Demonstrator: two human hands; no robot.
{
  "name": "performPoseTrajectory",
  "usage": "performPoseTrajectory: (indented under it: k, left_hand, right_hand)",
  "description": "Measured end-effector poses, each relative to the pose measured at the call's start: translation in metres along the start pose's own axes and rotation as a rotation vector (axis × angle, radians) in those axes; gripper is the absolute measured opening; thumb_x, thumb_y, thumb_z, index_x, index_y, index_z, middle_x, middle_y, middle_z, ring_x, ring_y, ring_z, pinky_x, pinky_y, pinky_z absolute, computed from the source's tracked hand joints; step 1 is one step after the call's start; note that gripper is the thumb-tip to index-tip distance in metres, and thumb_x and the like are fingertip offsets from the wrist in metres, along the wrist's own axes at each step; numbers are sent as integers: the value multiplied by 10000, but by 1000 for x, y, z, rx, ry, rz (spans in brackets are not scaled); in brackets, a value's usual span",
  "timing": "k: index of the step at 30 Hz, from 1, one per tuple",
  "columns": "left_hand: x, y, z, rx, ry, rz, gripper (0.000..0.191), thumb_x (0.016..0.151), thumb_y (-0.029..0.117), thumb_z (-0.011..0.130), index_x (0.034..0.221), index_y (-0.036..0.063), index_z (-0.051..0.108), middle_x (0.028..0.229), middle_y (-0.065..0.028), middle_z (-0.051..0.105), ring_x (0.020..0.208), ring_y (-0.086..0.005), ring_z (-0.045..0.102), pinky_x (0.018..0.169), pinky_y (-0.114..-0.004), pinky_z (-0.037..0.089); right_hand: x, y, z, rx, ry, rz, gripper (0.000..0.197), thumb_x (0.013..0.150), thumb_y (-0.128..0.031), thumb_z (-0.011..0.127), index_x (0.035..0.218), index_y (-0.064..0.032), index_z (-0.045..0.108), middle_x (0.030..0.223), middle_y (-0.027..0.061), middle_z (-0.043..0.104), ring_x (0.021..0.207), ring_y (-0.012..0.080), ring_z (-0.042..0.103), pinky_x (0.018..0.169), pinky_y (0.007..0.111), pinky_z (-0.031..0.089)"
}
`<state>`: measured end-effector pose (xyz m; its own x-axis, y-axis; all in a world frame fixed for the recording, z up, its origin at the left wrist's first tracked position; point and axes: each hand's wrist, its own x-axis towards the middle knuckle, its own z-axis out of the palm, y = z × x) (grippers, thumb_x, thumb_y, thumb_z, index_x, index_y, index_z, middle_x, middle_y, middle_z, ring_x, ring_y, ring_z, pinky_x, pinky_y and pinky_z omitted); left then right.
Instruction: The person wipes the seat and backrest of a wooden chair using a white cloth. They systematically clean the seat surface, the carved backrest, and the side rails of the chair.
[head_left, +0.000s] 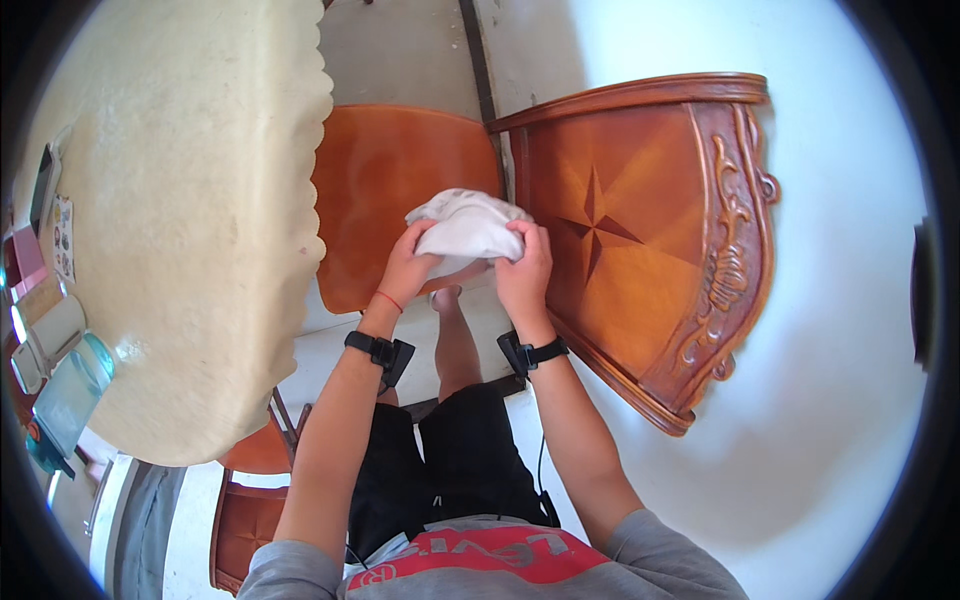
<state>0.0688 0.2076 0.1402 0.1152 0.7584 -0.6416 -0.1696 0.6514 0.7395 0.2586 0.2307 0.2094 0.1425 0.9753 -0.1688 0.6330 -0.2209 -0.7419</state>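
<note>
A white cloth, bunched and folded over, is held up between my two hands. My left hand grips its left edge, thumb on top. At its right edge, my right hand pinches the fabric the same way. The cloth is above the near part of a brown wooden chair seat; whether it touches the seat cannot be told. The fingers under the cloth are hidden.
A carved wooden chair back with a star inlay stands at the right by the white wall. At left is a table with a scalloped cream cover, bearing a blue-green bottle and other items. Another wooden chair stands lower left.
</note>
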Motion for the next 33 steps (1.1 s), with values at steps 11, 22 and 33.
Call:
performPoseTrajectory:
  k: [11, 22, 33]
  left_hand:
    - [22, 181, 156, -573, -480, 189, 582, 998, 211, 608, 1538, 79, 434, 1424, -100, 539, 1296, -187, 517, 1104, -325, 415]
    - [47, 166, 191, -268, -301, 428, 445, 1014, 181, 550, 1434, 33, 533, 1263, -91, 656, 1150, -174, 613, 1012, -332, 496]
    - [29, 35, 192, -476, -119, -163, 505, 1093, 338, 304, 1452, 37, 493, 1371, -90, 600, 1193, -213, 585, 1040, -365, 460]
  right_hand:
    - [3, -77, -131, -48, 307, -149, 655, 891, -109, 730, 1489, -6, 483, 1462, 242, 492, 1340, 399, 509, 1129, 477, 408]
    - [7, -91, -136, 217, 182, -97, 526, 1063, -137, 556, 1552, -6, 415, 1625, 192, 308, 1424, 294, 429, 1170, 426, 376]
    - [-19, -26, -95, 17, 48, -89, 594, 970, -170, 648, 1506, 2, 458, 1597, 242, 366, 1476, 417, 371, 1215, 500, 311]
